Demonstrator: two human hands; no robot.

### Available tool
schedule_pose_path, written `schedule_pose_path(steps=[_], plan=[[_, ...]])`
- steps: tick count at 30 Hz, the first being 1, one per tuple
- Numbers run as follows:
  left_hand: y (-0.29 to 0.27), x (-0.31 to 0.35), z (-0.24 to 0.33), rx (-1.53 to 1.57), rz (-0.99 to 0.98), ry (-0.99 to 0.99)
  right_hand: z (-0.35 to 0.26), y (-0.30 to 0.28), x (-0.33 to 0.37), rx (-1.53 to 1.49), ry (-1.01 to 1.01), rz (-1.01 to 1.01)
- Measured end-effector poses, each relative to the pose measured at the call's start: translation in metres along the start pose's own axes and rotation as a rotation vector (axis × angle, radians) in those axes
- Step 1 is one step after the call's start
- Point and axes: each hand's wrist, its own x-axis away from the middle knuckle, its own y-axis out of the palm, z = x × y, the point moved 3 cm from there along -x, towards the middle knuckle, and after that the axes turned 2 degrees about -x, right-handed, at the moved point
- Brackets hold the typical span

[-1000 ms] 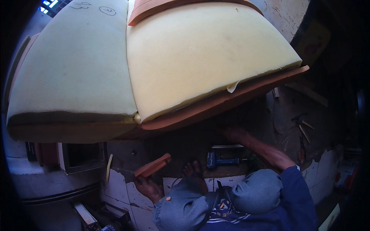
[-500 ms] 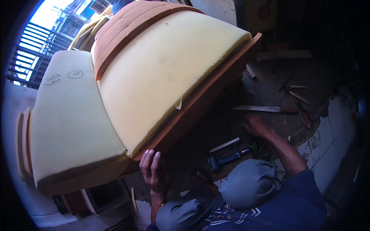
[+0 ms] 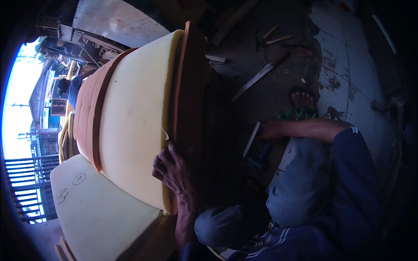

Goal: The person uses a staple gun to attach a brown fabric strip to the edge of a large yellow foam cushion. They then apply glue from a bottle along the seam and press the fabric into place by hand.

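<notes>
While the yellow foam (image 3: 135, 108) stands just left of the left hand (image 3: 176, 172), its long edge runs past the bent knuckles, with the orange foam strip (image 3: 190, 65) along its outer side. The fingers are loosely curled over that edge; whether they pinch it or merely rest there cannot be told. Such a hold would probably steady the foam and keep the edge within touch. A small loose flap (image 3: 165, 134) hangs just above the knuckles, and the pale foam block (image 3: 100, 200) meets the yellow one below and left of them.

The left forearm rises almost straight from the lower edge, wrist bent back a little. To its right, the other arm reaches across level, elbow bent, the right hand (image 3: 271, 129) low over the dark floor beside the blue staple gun (image 3: 257, 162). Its fingers are lost in shadow, so its grip cannot be judged. The green coiled hose (image 3: 297, 114) lies just beyond that wrist, and the knife (image 3: 257, 81) lies farther off, above the hand, likely set down within reach.
</notes>
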Motion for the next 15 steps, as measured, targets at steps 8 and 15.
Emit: schedule_pose_path(steps=[8, 15], plan=[[0.007, -0.013, 0.000, -0.149, -0.055, -0.047, -0.047, -0.007, -0.045, -0.493, 0.232, 0.596], [0.005, -0.022, -0.019, -0.210, -0.067, 0.067, -0.099, 0.031, -0.075, -0.599, 0.282, 0.672]])
